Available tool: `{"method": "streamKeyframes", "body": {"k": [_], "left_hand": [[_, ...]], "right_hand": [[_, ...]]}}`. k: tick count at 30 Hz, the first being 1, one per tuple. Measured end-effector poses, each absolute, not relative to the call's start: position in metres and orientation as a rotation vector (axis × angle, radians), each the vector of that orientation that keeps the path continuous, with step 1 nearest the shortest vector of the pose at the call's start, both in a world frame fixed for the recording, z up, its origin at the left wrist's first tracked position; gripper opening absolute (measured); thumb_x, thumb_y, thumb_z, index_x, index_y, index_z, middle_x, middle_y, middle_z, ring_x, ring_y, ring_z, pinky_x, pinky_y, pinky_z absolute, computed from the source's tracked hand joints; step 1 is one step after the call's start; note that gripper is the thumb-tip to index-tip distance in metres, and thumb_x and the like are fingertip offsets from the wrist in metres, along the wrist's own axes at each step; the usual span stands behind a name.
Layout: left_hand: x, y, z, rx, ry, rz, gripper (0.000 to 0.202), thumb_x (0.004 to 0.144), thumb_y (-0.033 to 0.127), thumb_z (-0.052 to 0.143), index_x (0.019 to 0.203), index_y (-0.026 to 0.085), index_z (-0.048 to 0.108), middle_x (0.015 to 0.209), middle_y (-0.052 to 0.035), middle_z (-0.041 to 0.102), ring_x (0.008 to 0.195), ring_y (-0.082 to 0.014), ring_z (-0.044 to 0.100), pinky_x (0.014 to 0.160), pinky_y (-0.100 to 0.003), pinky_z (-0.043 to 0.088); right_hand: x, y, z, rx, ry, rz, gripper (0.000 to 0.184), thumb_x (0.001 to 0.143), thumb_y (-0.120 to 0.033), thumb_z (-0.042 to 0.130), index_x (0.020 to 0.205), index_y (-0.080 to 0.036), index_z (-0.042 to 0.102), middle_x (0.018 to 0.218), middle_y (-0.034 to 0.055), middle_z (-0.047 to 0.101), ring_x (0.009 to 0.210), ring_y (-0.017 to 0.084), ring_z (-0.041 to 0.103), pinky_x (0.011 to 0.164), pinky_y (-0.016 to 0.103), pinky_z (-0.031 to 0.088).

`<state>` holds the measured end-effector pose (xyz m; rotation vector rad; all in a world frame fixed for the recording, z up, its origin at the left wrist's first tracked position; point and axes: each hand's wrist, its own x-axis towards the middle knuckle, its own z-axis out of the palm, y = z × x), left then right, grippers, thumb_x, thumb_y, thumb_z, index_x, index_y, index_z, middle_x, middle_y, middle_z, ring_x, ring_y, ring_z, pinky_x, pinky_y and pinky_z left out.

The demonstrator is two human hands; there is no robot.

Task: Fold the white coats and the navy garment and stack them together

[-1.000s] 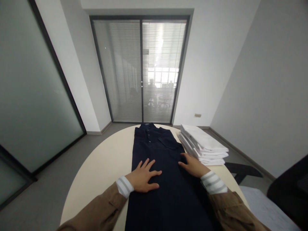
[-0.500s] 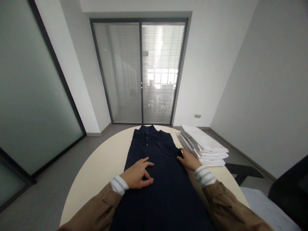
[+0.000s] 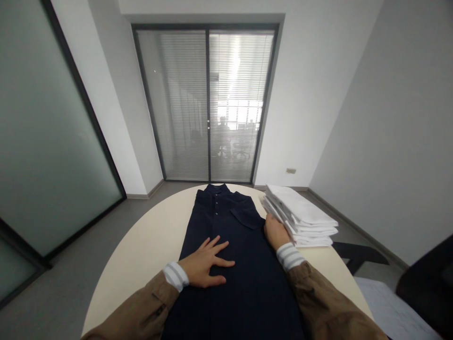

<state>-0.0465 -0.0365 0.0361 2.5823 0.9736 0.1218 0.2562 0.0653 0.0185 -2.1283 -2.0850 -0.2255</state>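
A dark navy shirt (image 3: 244,278) lies lengthwise on the table, collar at the far end, a short row of small buttons below it. One sleeve is folded inward across its right upper part. My left hand (image 3: 207,264) rests flat on the middle of the shirt, fingers spread. At the shirt's right edge, below the folded sleeve, my right hand (image 3: 277,232) is closed on the cloth; its fingertips are hidden. Right beside that hand is a stack of folded white cloths (image 3: 300,212).
The round cream table (image 3: 141,245) has a curved edge on both sides. A dark chair (image 3: 430,288) stands at the right, with whitish material on its seat. Beyond the table are a glazed door with blinds (image 3: 208,104) and pale walls.
My left hand has spread its fingers and flattened onto the shirt. My right hand's fingers have curled in at the shirt's right edge, and its forearm has shifted left.
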Motion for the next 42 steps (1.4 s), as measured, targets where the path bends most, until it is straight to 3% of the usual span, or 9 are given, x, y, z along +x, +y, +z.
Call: {"method": "streamKeyframes", "body": {"k": [7,12,15,19,25,34,42], "left_hand": [[-0.046,-0.039,0.037,2.589,0.985,0.141,0.066,0.083,0.048,0.071,0.145,0.043,0.048,0.165,-0.0075,0.023,0.15,-0.0442,0.014,0.114,-0.072,0.014],[-0.046,-0.038,0.036,2.599,0.964,0.144,0.066,0.084,0.051,0.07,0.145,0.042,0.048,0.165,-0.0069,0.023,0.15,-0.044,0.015,0.114,-0.071,0.015],[-0.047,-0.037,0.035,2.607,0.957,0.174,0.064,0.084,0.053,0.068,0.145,0.042,0.049,0.164,-0.0074,0.025,0.149,-0.043,0.017,0.115,-0.069,0.018],[-0.048,-0.038,0.035,2.604,0.959,0.182,0.064,0.084,0.053,0.068,0.145,0.042,0.049,0.164,-0.0084,0.025,0.149,-0.0426,0.018,0.115,-0.069,0.019],[-0.049,-0.038,0.035,2.595,0.958,0.18,0.065,0.084,0.052,0.069,0.144,0.042,0.049,0.164,-0.0079,0.025,0.149,-0.0433,0.018,0.115,-0.069,0.017],[-0.051,-0.039,0.034,2.59,0.953,0.197,0.064,0.084,0.054,0.069,0.144,0.041,0.051,0.163,-0.0087,0.027,0.15,-0.0428,0.018,0.115,-0.07,0.017],[-0.053,-0.04,0.034,2.578,0.956,0.23,0.058,0.084,0.053,0.068,0.14,0.038,0.057,0.16,-0.0098,0.035,0.149,-0.042,0.022,0.115,-0.069,0.017]], "right_hand": [[0.263,0.068,0.016,-1.871,-1.952,0.111,0.025,0.089,-0.013,0.043,0.113,-0.014,0.052,0.087,0.0119,0.07,0.082,0.024,0.069,0.076,0.031,0.046],[0.265,0.073,0.016,-1.709,-1.877,0.383,0.025,0.094,-0.026,0.039,0.098,-0.02,0.063,0.093,0.0066,0.073,0.089,0.021,0.067,0.083,0.03,0.047],[0.266,0.075,0.012,-1.636,-1.893,0.455,0.027,0.093,-0.031,0.048,0.105,-0.02,0.069,0.11,0.0079,0.074,0.105,0.023,0.067,0.095,0.033,0.047],[0.268,0.077,0.011,-1.649,-1.898,0.589,0.034,0.091,-0.02,0.053,0.119,-0.017,0.071,0.124,0.0082,0.071,0.121,0.022,0.063,0.108,0.036,0.043],[0.258,0.074,0.038,-1.708,-1.938,0.569,0.044,0.089,-0.014,0.056,0.131,-0.007,0.063,0.136,0.0159,0.063,0.129,0.024,0.057,0.115,0.035,0.038],[0.201,0.066,0.078,-1.505,-2.378,0.482,0.057,0.085,-0.012,0.059,0.141,-0.009,0.054,0.153,0.0184,0.044,0.145,0.029,0.037,0.121,0.04,0.03],[0.156,0.067,0.075,-1.274,-2.571,0.692,0.074,0.083,-0.013,0.06,0.151,-0.003,0.036,0.158,0.0237,0.033,0.152,0.029,0.017,0.123,0.044,0.023]]}}
